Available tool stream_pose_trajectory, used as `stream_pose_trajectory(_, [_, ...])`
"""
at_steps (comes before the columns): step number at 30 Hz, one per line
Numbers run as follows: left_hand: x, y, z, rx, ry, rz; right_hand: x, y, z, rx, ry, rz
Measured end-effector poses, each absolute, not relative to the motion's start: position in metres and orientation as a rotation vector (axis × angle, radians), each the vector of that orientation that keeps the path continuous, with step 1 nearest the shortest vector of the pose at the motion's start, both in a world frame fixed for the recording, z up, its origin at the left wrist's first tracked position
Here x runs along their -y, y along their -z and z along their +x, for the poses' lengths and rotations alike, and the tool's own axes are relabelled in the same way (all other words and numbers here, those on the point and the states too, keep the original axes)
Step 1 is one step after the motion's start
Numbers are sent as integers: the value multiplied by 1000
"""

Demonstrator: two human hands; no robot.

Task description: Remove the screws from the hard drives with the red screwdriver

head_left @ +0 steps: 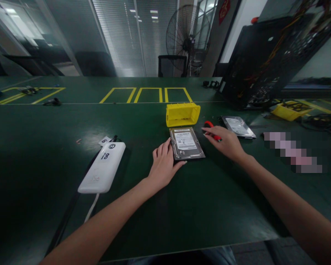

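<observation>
A hard drive (185,144) with a white label lies flat on the green table in front of me. My left hand (162,162) holds its near left corner, with the fingers along the left side and the thumb by the front edge. To the right of the drive, my right hand (223,141) hovers low with thumb and forefinger pinched together. Whatever may be between those fingertips is too small to make out. A red-handled tool (209,124) shows just behind and beneath the right hand, which partly hides it. Behind the drive, a yellow bin (182,115) has its open side facing me.
A second hard drive (238,126) lies beyond my right hand. The white power bank (102,167) with a cable is at left. An open black computer case (262,66) stands at back right, near another yellow bin (289,110). Yellow tape squares (149,88) mark the far table.
</observation>
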State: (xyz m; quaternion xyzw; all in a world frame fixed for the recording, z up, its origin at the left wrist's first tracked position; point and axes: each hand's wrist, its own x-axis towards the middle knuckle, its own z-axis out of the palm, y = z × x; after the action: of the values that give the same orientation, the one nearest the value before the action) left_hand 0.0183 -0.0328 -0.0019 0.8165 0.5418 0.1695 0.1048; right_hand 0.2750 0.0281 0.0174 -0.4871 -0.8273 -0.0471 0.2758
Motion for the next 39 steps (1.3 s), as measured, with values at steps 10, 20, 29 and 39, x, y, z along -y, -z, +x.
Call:
stream_pose_trajectory(10, [33,1,19,-1596,-504,2400,-51,1,305,1924,-155,-1928])
stream_pose_trajectory(20, [35,-4,19,-1619,-481,2394,-48,-38,292,1691,-727,-1494])
stream_pose_trajectory(29, [34,-1,19,-1633,-475,2381,-58,-79,239,1480,-458,-1015])
stream_pose_trajectory(39, [35,1,18,-1618,-479,2372,-41,-59,220,1548,-383,-987])
